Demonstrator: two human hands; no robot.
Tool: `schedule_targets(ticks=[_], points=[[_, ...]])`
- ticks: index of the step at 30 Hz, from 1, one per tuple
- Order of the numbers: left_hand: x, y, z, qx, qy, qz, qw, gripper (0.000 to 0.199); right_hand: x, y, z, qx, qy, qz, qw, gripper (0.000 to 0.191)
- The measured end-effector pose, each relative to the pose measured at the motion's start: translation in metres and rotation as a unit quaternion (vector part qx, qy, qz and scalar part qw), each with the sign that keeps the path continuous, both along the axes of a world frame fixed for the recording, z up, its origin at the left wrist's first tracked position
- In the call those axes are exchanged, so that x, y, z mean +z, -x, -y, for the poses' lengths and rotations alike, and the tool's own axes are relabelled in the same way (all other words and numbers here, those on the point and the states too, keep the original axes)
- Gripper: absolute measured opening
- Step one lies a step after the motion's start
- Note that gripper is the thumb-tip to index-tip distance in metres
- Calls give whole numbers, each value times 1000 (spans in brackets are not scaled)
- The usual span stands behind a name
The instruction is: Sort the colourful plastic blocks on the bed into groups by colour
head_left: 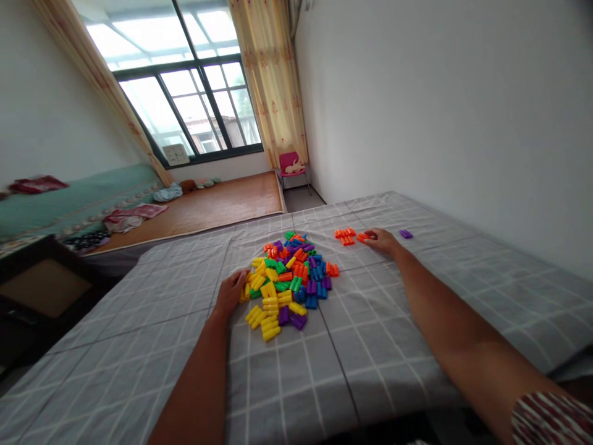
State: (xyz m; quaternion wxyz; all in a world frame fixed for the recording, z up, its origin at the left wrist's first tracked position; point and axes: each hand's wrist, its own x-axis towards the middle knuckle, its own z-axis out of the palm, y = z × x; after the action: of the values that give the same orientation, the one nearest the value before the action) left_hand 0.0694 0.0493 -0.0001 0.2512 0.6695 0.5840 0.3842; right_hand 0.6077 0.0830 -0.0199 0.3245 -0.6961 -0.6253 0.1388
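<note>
The gray checked cloth (393, 371) is bearing a pile of blocks (296, 283), yellow blocks (270, 324) lying nearest; the left hand (230, 292) is touching the pile's left edge, though I cannot tell whether its fingers are gripping anything; farther off, right of the pile, the right hand (382, 240) is grasping an orange block (362, 238), just beside an orange cluster (345, 235); the blocks are looking light, stiff, sturdy, perhaps slippery; their long sides are seemingly offering the surest pinch.

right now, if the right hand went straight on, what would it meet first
Past the orange piece it touches, the right hand would likely meet the small orange cluster first, though depth is unclear.
</note>
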Motion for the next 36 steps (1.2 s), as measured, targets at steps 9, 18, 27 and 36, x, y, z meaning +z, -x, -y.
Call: schedule_targets(ticks=[9,18,27,36], points=[[4,-1,3,7,2,5,1000,55,1,5,-22,-126,-11,66,990,34],[-8,5,-5,-2,-6,-2,1000,55,3,20,-38,-106,12,81,991,33],[-5,-12,2,-100,-57,-108,987,52,-16,10,-28,-184,-68,8,980,36],[-12,-18,-4,-32,-92,-132,986,37,31,104,-31,-13,-213,77,974,39]])
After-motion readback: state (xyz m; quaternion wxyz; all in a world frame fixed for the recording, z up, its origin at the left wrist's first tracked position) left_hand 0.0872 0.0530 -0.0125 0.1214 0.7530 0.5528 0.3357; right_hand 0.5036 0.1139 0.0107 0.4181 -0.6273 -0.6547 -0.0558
